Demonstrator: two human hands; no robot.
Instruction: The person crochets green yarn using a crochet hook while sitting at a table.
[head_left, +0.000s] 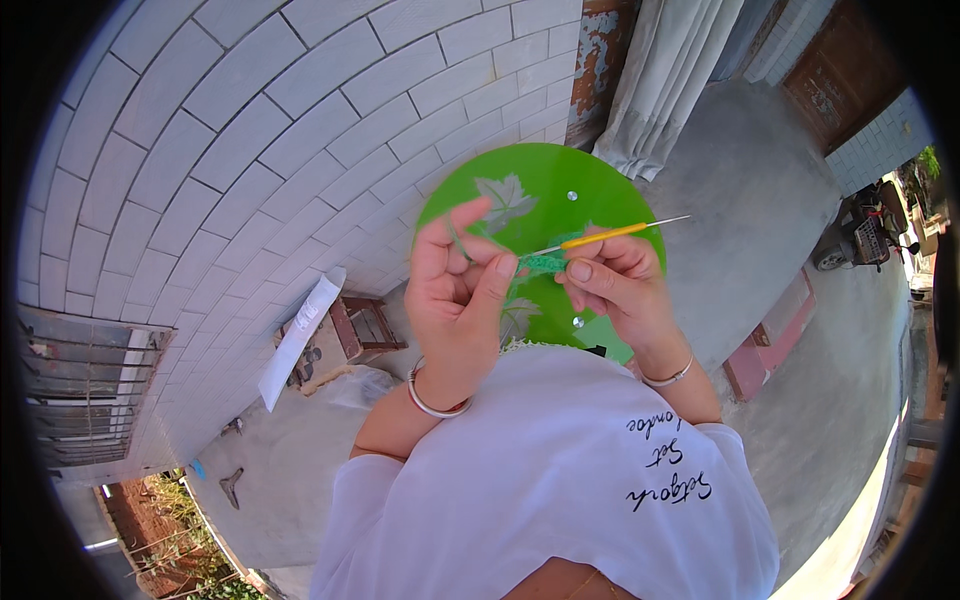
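Both hands are raised over a round green tabletop (540, 169) with leaf patterns. My left hand (459, 289) pinches the left end of a small green crocheted piece (546, 264) between thumb and finger. Green yarn (456, 238) loops round its raised, slightly blurred forefinger. My right hand (619, 281) grips the piece's right end and holds a crochet hook with a yellow handle (606, 235). The hook slants up to the right; its left metal end lies at the work by my left fingertips, where its tip cannot be made out. The other metal end points away freely.
A pale tiled wall (300, 150) rises at the left, with a small wooden stool (367, 328) and a white package (304, 334) by its foot. A grey curtain (660, 90) hangs beyond the table. A parked scooter (862, 240) and a reddish slab (772, 337) are at the right.
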